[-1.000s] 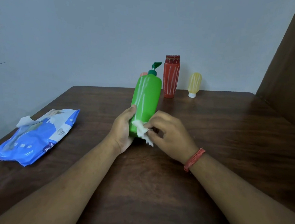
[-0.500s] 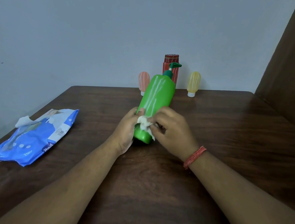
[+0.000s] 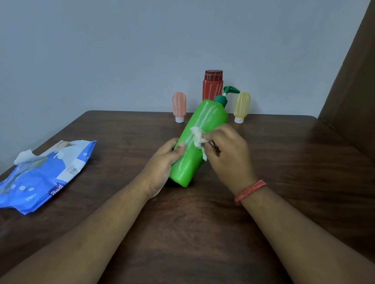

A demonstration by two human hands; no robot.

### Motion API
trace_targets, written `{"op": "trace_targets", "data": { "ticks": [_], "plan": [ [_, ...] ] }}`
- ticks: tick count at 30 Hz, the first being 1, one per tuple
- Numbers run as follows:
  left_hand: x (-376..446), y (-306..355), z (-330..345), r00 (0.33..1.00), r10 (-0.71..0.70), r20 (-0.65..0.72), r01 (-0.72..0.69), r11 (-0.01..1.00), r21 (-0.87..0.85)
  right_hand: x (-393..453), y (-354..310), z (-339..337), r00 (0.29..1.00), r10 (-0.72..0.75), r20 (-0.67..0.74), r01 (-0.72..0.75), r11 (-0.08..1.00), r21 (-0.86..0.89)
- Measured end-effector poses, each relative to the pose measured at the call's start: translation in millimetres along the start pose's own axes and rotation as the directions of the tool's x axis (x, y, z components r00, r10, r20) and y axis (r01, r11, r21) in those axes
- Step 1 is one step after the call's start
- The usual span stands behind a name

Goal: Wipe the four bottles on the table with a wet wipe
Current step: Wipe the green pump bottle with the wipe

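A green pump bottle (image 3: pixel 194 151) with white streaks leans away from me and to the right, its base near the wooden table (image 3: pixel 197 232). My left hand (image 3: pixel 161 164) grips its lower left side. My right hand (image 3: pixel 228 154) pinches a crumpled white wet wipe (image 3: pixel 198 137) against the bottle's middle. At the table's far edge stand a red bottle (image 3: pixel 212 85), a small pink tube (image 3: pixel 179 106) on its white cap, and a small yellow tube (image 3: pixel 241 107), all streaked white.
A blue pack of wet wipes (image 3: pixel 42 175) lies at the table's left edge with its flap lifted. A grey wall runs behind the table. A brown panel (image 3: pixel 370 89) rises at the right.
The green bottle has tilted further to the right and away. My right hand has slid the wipe up from the bottle's base to its middle.
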State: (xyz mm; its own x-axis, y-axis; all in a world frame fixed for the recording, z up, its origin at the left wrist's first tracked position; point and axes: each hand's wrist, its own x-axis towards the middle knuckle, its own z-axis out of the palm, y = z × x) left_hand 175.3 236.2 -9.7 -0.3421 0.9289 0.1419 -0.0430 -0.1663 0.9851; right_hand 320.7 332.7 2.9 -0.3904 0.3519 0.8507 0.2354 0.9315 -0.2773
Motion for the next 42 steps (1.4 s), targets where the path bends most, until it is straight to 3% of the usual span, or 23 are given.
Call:
{"op": "trace_targets", "data": {
  "ticks": [4, 7, 11, 15, 19, 24, 28, 33, 37, 42],
  "plan": [
    [-1, 1, 1, 1.000, 0.015, 0.008, -0.015, 1.000, 0.017, -1, 3, -2, 0.996, -0.077, 0.043, 0.077, 0.997, -0.002],
    [-1, 1, 2, 0.999, 0.034, 0.038, -0.037, 0.995, 0.095, 7, 14, -9, 0.996, 0.040, -0.082, -0.043, 0.999, -0.030],
    [-3, 2, 1, 0.995, 0.073, 0.064, -0.083, 0.984, 0.160, 6, 18, -14, 0.999, 0.009, -0.052, -0.011, 1.000, -0.028],
    [-3, 1, -1, 0.989, 0.100, 0.107, -0.128, 0.946, 0.297, 12, 25, -23, 0.968, 0.168, -0.185, -0.171, 0.985, -0.001],
    [-2, 0, -3, 0.985, 0.111, 0.131, -0.150, 0.926, 0.346, 11, 23, -23, 0.979, 0.121, -0.161, -0.125, 0.992, -0.014],
    [-3, 2, -2, 0.979, 0.120, 0.164, -0.182, 0.875, 0.448, 15, 28, -32, 0.910, 0.289, -0.297, -0.297, 0.955, 0.017],
    [-4, 4, -1, 0.976, 0.141, 0.167, -0.204, 0.861, 0.467, 13, 22, -28, 0.968, 0.165, -0.190, -0.166, 0.986, 0.007],
    [-8, 9, 3, 0.966, 0.167, 0.197, -0.249, 0.804, 0.540, 19, 25, -37, 0.925, 0.234, -0.299, -0.242, 0.970, 0.012],
    [-8, 9, 3, 0.969, 0.170, 0.180, -0.242, 0.807, 0.539, 16, 21, -31, 0.986, 0.090, -0.139, -0.102, 0.992, -0.076],
    [-7, 9, 5, 0.965, 0.179, 0.190, -0.256, 0.781, 0.569, 18, 25, -35, 0.946, 0.180, -0.271, -0.199, 0.979, -0.044]
  ]
}}
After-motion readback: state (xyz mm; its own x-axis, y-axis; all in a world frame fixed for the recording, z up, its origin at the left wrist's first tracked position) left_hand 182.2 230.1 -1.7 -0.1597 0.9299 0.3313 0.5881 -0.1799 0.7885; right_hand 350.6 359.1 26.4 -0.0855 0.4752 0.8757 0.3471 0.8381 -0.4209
